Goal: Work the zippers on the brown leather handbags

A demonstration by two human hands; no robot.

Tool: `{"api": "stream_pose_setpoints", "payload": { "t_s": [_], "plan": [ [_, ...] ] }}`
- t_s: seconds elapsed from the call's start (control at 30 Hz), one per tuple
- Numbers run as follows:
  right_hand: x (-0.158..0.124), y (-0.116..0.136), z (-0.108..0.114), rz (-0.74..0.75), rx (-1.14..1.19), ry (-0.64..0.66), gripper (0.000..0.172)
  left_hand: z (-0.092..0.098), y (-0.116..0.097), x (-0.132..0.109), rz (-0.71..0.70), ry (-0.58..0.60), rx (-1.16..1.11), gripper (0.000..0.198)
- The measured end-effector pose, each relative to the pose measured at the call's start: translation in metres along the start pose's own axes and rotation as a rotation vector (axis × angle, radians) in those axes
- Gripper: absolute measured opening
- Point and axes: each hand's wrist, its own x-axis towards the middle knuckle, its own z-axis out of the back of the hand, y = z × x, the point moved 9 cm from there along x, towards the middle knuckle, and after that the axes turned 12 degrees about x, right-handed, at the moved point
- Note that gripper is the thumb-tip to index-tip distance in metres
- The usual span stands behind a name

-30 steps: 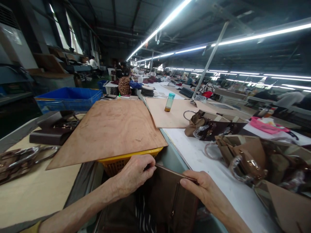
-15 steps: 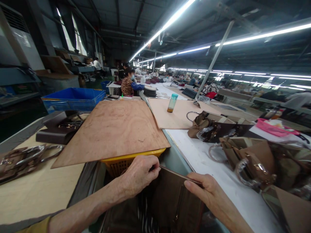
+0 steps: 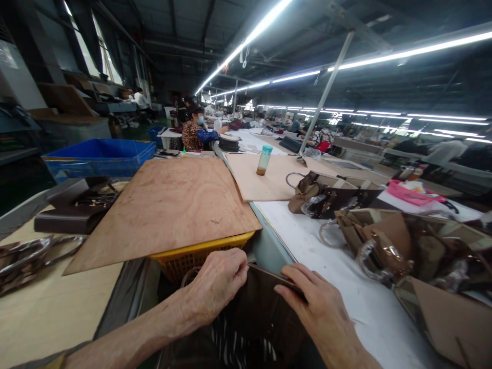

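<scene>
A dark brown bag point(image 3: 257, 312) with a striped lining stands open right below me. My left hand point(image 3: 217, 282) is closed on its upper edge at the left. My right hand point(image 3: 313, 302) grips the same edge at the right, fingers curled over the rim. Just behind the hands a yellow basket point(image 3: 192, 253) sits under a plywood board point(image 3: 165, 202).
Several brown handbags point(image 3: 384, 241) with wrapped handles lie on the white table at right. A small bottle point(image 3: 263, 160) stands on a pale board. A blue crate point(image 3: 98, 156) and dark boxes point(image 3: 73, 212) sit at left. Other people work at far tables.
My right hand has slid left along the bag's edge, closer to my left hand, and now covers more of the rim. The view shifted slightly.
</scene>
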Motion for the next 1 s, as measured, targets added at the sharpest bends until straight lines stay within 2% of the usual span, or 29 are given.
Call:
{"api": "stream_pose_setpoints", "payload": {
  "t_s": [0.07,0.17,0.27,0.4,0.57,0.67,0.83,1.0],
  "plan": [
    [-0.002,0.009,-0.004,0.080,-0.074,-0.030,0.029,-0.003,-0.003,0.001,-0.017,0.007,0.017,0.013],
    [-0.003,0.012,-0.010,0.111,-0.124,-0.030,0.029,-0.005,-0.006,0.002,-0.032,0.012,0.044,0.015],
    [0.000,0.006,-0.009,0.050,-0.045,-0.027,0.024,-0.005,-0.008,0.002,-0.036,0.017,0.042,0.014],
    [0.004,-0.003,-0.010,-0.064,0.102,0.058,0.018,-0.007,-0.012,0.001,-0.044,0.052,0.022,0.014],
    [0.006,-0.002,-0.008,-0.082,0.136,0.092,0.018,-0.006,-0.012,0.003,-0.041,0.059,0.013,0.015],
    [0.004,0.004,-0.008,-0.026,0.050,0.073,0.020,-0.006,-0.012,0.003,-0.040,0.060,0.015,0.015],
    [0.001,0.020,-0.011,0.115,-0.314,-0.040,0.031,-0.010,-0.011,0.003,-0.034,0.024,0.058,0.015],
    [0.002,0.034,-0.021,0.194,-0.336,-0.072,0.030,-0.013,-0.015,0.002,-0.055,0.020,0.086,0.015]
  ]
}}
